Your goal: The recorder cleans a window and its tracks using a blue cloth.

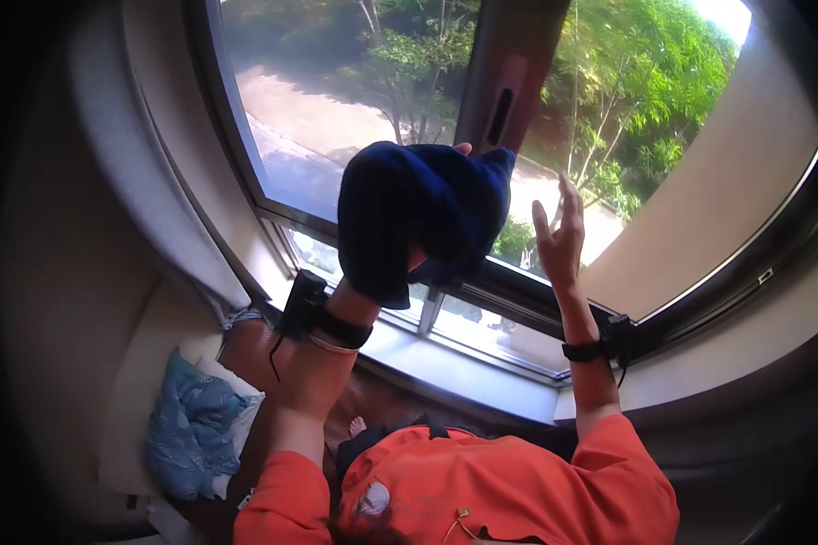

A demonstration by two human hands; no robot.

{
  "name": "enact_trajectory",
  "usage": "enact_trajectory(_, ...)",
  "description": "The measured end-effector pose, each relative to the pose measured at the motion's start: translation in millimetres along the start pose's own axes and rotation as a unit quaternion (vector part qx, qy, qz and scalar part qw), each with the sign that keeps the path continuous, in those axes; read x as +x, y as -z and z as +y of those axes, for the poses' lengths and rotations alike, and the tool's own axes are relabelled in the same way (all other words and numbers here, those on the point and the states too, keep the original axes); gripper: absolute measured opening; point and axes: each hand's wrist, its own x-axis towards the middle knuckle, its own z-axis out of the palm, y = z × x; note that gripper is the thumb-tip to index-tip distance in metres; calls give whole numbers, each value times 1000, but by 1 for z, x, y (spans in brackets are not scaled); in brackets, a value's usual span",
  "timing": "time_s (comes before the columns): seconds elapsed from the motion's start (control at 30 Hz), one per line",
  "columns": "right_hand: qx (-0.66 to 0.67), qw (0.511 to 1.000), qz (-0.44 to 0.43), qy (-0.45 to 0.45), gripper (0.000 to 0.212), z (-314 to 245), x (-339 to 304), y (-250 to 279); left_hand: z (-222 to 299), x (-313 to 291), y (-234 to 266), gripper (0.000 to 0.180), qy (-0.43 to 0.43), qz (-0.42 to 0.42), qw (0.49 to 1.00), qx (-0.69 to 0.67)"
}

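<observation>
"Blue cloth (382, 209), upper centre of the frame; what grip have we on it?"
"Our left hand (416, 255), mostly hidden, clutches it. We hold our right hand (562, 234), right of centre, thumb and fingers wide apart."

Both arms (309, 389) forward, left hand (416, 257) mostly hidden, right hand (562, 245) raised, fingers (570, 202) parted

Dark-framed window (509, 41), sunlit green trees (632, 100) outside, pale curtain (141, 150), reddish-brown floor (250, 352)
</observation>
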Motion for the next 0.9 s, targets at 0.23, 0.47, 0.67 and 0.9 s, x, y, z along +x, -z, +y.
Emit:
enact_trajectory(0.23, -284, 947, -54, 138, 67, -58, 5, -99, -3, -44, 101, 48, 122, -57, 973, -187)
enact_trajectory(0.47, -381, 912, -85, 123, 60, -29, -12, -121, -43, -117, 150, 49, 173, -29, 963, -203)
enact_trajectory(0.67, -470, 866, -142, 98, 61, -26, -12, -116, -32, -153, 178, 45, 179, -57, 980, -65)
enact_trajectory(0.9, -621, 758, -175, 93, 68, -17, -20, -94, -60, -224, 195, 37, 268, 11, 943, -195)
